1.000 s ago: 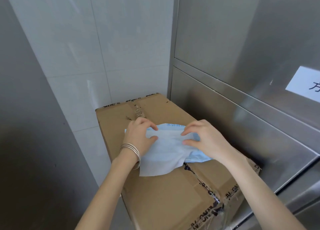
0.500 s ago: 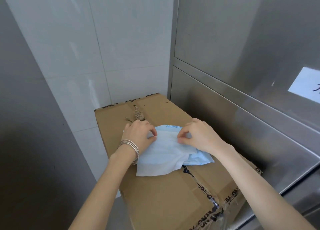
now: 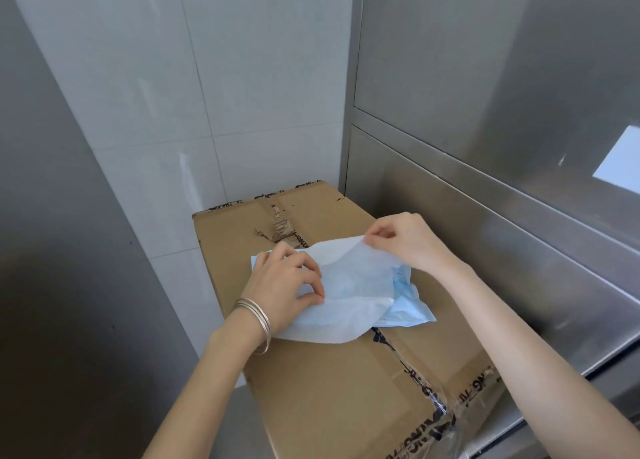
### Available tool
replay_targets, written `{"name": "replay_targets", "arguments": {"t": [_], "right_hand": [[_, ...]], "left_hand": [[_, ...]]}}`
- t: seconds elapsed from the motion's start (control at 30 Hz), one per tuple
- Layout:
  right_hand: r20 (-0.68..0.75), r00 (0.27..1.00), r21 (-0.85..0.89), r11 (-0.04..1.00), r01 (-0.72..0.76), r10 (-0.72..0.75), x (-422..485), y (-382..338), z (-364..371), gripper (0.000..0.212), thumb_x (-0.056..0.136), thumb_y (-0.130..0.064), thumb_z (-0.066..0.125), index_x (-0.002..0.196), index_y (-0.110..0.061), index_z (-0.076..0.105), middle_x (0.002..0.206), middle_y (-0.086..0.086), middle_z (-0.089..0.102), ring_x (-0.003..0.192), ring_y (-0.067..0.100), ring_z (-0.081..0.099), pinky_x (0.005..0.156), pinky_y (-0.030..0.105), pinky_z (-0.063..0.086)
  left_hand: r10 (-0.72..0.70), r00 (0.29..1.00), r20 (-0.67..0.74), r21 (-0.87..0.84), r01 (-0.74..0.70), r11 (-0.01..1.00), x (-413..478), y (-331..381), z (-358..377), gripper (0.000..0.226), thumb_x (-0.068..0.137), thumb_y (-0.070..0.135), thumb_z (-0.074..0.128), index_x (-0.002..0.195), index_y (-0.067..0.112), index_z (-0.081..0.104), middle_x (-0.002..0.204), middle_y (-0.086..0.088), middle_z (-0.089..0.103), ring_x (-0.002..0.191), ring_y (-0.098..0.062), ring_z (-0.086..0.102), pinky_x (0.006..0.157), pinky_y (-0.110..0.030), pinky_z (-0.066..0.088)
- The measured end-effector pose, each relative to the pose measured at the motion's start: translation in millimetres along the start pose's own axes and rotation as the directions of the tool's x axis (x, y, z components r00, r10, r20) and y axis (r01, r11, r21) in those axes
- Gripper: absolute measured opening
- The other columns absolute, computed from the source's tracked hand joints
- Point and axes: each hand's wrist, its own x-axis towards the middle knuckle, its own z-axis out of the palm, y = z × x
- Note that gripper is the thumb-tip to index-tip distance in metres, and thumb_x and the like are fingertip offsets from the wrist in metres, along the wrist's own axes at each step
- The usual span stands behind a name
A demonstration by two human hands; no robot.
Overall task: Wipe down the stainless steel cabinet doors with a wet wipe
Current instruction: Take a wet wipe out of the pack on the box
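Two bare hands hold a thin white wet wipe (image 3: 346, 285) in the middle of the frame. The left hand (image 3: 287, 280), with slim silver bangles (image 3: 258, 322) on its wrist, pinches the wipe's left edge between thumb and curled fingers, low against the box top. The right hand (image 3: 410, 244) pinches the wipe's upper corner between thumb and forefinger and holds it raised, so the sheet slopes up toward the right. Under the wipe lies a pale blue plastic packet (image 3: 410, 308), its lower right end showing past the sheet. The packet rests on the top of a brown cardboard box (image 3: 329, 396) with printed tape, which fills the lower centre. The brushed stainless steel cabinet doors (image 3: 485, 78) take up the right side of the frame, one above the other with a horizontal seam between them, just beside the box. Neither hand touches them. A white paper label (image 3: 621, 162) sits on the upper door at the right edge. White wall tiles (image 3: 242, 78) fill the upper centre.
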Motion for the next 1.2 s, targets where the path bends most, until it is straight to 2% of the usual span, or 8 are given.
{"name": "replay_targets", "arguments": {"t": [0.2, 0.3, 0.4, 0.57, 0.73, 0.83, 1.0, 1.2], "right_hand": [[-0.051, 0.993, -0.145, 0.983, -0.116, 0.110, -8, 8, -9, 0.006, 0.082, -0.025, 0.066, 0.085, -0.028, 0.069, 0.084, -0.011, 0.065, 0.087, 0.015, 0.060, 0.072, 0.029, 0.050], [-0.140, 0.981, -0.436, 0.898, 0.057, -0.131, -17, 0, 4, 0.022, 0.087, -0.010, 0.058, 0.106, -0.018, 0.066, 0.108, -0.002, 0.058, 0.100, 0.020, 0.050, 0.077, 0.033, 0.048], [-0.107, 0.934, -0.283, 0.911, 0.299, -0.340, -25, -20, 22, 0.021, 0.090, -0.005, 0.055, 0.103, -0.013, 0.070, 0.107, -0.001, 0.062, 0.098, 0.023, 0.055, 0.078, 0.035, 0.047], [0.262, 0.944, -0.354, 0.891, 0.286, -0.199, -25, -31, 63, 0.039, 0.096, -0.038, 0.050, 0.132, -0.026, 0.052, 0.136, -0.003, 0.049, 0.125, 0.020, 0.042, 0.096, 0.036, 0.041], [0.135, 0.947, -0.416, 0.850, 0.323, -0.293, -34, -26, 69, 0.023, 0.096, -0.029, 0.049, 0.114, -0.027, 0.063, 0.116, -0.010, 0.058, 0.112, 0.018, 0.049, 0.080, 0.031, 0.045], [0.107, 0.936, -0.389, 0.852, 0.350, -0.335, -42, -26, 67, 0.028, 0.097, -0.031, 0.049, 0.121, -0.028, 0.060, 0.124, -0.009, 0.056, 0.118, 0.018, 0.046, 0.093, 0.035, 0.041], [0.315, 0.924, -0.398, 0.853, 0.338, -0.219, -55, -24, 69, 0.039, 0.099, -0.039, 0.040, 0.138, -0.036, 0.043, 0.153, -0.015, 0.026, 0.143, 0.011, 0.011, 0.112, 0.026, 0.018], [0.212, 0.919, -0.337, 0.858, 0.387, -0.332, -74, -23, 75, 0.037, 0.101, -0.018, 0.042, 0.137, -0.023, 0.048, 0.146, -0.011, 0.039, 0.140, 0.008, 0.024, 0.108, 0.015, 0.022]], "left_hand": [[0.020, 0.990, -0.142, 0.020, -0.018, 1.000, 4, -17, -15, 0.001, 0.082, 0.023, 0.076, 0.083, 0.023, 0.074, 0.106, 0.013, 0.065, 0.107, -0.024, 0.048, 0.083, -0.028, 0.022], [-0.050, 0.994, -0.094, 0.042, 0.054, 0.998, 11, -20, -14, 0.015, 0.090, 0.024, 0.067, 0.104, 0.028, 0.070, 0.120, 0.017, 0.057, 0.118, -0.018, 0.042, 0.084, -0.026, 0.025], [-0.124, 0.987, -0.098, -0.006, 0.123, 0.992, 11, -25, -9, 0.017, 0.094, 0.026, 0.061, 0.110, 0.027, 0.066, 0.125, 0.014, 0.057, 0.120, -0.016, 0.042, 0.089, -0.028, 0.031], [-0.184, 0.983, 0.020, 0.012, 0.184, 0.983, 9, -30, -2, 0.026, 0.096, 0.038, 0.055, 0.120, 0.030, 0.062, 0.133, 0.015, 0.052, 0.125, -0.013, 0.039, 0.096, -0.028, 0.031], [-0.143, 0.989, -0.021, 0.027, 0.144, 0.989, -2, -24, 0, 0.011, 0.096, 0.037, 0.053, 0.100, 0.033, 0.062, 0.119, 0.019, 0.059, 0.116, -0.009, 0.045, 0.084, -0.024, 0.026], [-0.078, 0.985, -0.156, 0.029, 0.083, 0.996, -9, -17, -3, 0.009, 0.095, 0.032, 0.056, 0.097, 0.029, 0.065, 0.106, 0.016, 0.065, 0.109, -0.012, 0.051, 0.079, -0.023, 0.023], [0.044, 0.967, -0.252, 0.015, -0.042, 0.999, -21, -12, -6, 0.022, 0.067, 0.006, 0.085, 0.080, 0.020, 0.075, 0.088, 0.007, 0.073, 0.088, -0.025, 0.068, 0.072, -0.034, 0.043], [0.120, 0.959, -0.256, 0.097, -0.098, 0.990, -38, -7, -3, 0.038, 0.057, 0.007, 0.092, 0.092, 0.013, 0.077, 0.100, -0.003, 0.074, 0.095, -0.028, 0.071, 0.073, -0.040, 0.056]]}}
